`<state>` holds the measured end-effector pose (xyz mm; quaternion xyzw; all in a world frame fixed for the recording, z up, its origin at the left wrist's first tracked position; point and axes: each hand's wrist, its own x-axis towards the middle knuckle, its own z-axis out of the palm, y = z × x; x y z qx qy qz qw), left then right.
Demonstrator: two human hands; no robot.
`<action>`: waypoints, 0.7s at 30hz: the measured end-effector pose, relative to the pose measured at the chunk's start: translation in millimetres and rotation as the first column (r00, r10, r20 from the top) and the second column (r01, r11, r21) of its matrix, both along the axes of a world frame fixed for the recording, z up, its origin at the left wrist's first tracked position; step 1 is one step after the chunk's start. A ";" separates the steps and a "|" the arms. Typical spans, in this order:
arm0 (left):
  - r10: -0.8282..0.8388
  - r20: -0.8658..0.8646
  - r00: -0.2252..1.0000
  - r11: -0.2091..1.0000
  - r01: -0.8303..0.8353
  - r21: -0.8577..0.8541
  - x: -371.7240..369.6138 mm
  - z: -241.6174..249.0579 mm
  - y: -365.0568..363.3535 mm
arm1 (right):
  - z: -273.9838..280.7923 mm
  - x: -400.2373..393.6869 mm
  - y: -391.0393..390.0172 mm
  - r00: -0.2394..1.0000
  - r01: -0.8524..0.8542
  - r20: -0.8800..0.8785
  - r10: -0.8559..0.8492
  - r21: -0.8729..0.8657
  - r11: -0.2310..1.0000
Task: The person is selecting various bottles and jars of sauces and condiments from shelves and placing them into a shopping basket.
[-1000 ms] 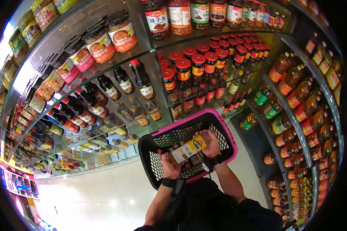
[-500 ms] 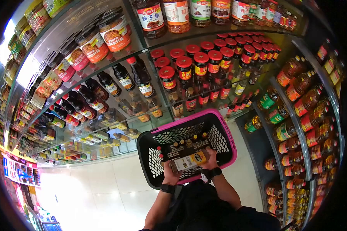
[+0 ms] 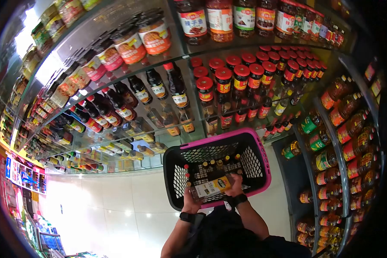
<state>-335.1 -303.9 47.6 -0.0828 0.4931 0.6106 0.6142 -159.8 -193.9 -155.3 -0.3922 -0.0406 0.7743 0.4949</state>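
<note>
A bottle [image 3: 211,187] with a yellow and white label lies sideways between my two hands, above the near side of a black shopping basket with a pink rim [image 3: 265,161]. My left hand [image 3: 191,200] is closed around its left end. The other end is gripped by my right hand [image 3: 234,185]. Beyond the held bottle, several dark bottles [image 3: 219,165] with yellowish or red caps show inside the basket; their lower parts are hidden.
Glass shelves ahead carry red-lidded jars [image 3: 241,77], dark sauce bottles [image 3: 176,88] and larger labelled jars [image 3: 155,36]. Racks of oil bottles [image 3: 348,129] stand close on the right. Pale floor tiles [image 3: 116,206] stretch out at the left.
The shelves and basket have shifted right in view, and most of the scene sits slightly lower. Both hands keep hold of the bottle, which stays over the basket.
</note>
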 end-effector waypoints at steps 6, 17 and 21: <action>-0.052 0.179 0.983 0.997 0.040 0.067 -38.2 -1.5 -26.4 | 143.0 -38.4 -33.4 0.969 -0.131 -0.216 0.119 -0.044 0.990; 0.111 0.303 0.947 0.989 -0.135 0.060 -144.3 -5.7 -168.8 | 170.9 -153.1 -167.8 0.964 -0.243 -0.140 0.228 -0.104 0.964; 0.208 0.379 0.902 0.961 -0.260 0.091 -181.8 -20.0 -229.9 | 139.5 -198.8 -206.3 0.971 -0.221 0.064 0.230 -0.126 0.967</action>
